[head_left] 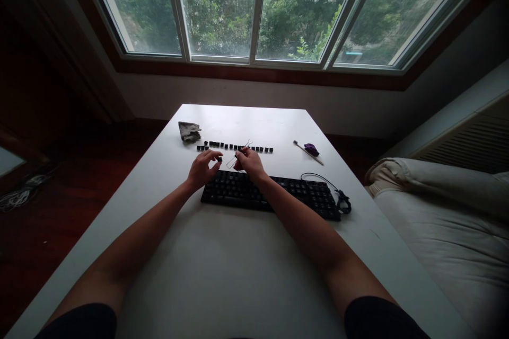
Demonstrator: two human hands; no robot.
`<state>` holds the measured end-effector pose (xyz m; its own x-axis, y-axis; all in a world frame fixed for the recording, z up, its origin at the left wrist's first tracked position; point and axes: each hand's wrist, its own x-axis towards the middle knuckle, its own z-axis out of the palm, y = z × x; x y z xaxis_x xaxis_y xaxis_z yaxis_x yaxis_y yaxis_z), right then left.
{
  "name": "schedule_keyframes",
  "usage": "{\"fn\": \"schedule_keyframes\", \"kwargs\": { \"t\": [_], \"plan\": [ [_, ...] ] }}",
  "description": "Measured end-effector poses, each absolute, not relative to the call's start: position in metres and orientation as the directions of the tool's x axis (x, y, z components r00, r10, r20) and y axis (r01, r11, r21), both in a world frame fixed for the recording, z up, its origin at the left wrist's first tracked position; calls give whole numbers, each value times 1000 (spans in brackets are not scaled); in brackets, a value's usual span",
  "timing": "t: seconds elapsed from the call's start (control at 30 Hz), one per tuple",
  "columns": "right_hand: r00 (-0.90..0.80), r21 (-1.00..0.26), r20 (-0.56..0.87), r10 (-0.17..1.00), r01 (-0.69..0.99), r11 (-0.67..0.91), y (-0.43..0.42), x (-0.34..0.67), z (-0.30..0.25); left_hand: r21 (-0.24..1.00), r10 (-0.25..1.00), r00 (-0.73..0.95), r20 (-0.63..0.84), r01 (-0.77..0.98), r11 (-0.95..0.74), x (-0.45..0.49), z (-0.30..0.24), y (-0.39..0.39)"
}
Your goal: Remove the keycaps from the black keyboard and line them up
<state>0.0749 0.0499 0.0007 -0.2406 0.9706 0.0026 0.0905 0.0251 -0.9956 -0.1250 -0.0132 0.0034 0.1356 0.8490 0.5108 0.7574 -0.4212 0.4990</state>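
Between the thumb and fingers of my left hand (pixel 202 168) is a small black keycap (pixel 219 159). My right hand (pixel 251 162) is closed on a wire keycap puller (pixel 231 162), whose thin wire loops stick out on both sides of the fingers. Both hands hover over the back edge of a black keyboard (pixel 302 190). Behind them, a row of loose black keycaps (pixel 226 146) runs across the table, partly hidden by my right hand.
The white table (pixel 238 265) stands before a wide window. A crumpled grey cloth (pixel 190 132) lies at the back left. To the right are a brush (pixel 316 158) and a purple bundle (pixel 310 149). The keyboard's bundled cable (pixel 343 202) rests at its right end. A sofa (pixel 433 212) flanks the table.
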Motion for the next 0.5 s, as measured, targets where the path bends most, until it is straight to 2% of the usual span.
{"fn": "schedule_keyframes", "kwargs": {
  "t": [0.23, 0.33, 0.5],
  "plan": [
    [-190, -1000, 4, 982, 17, 7, 50, 77, 8, 502, 879, -42, 474, 834, -231, -154, -5, 23],
    [-193, -1000, 3, 981, 11, 5, 50, 79, 9, 428, 876, -57, 478, 887, -175, -157, -6, 39],
    [-196, -999, 11, 981, 35, 18, 51, 83, 10, 298, 861, -1, 509, 939, -175, -152, -11, 59]
  ]
}}
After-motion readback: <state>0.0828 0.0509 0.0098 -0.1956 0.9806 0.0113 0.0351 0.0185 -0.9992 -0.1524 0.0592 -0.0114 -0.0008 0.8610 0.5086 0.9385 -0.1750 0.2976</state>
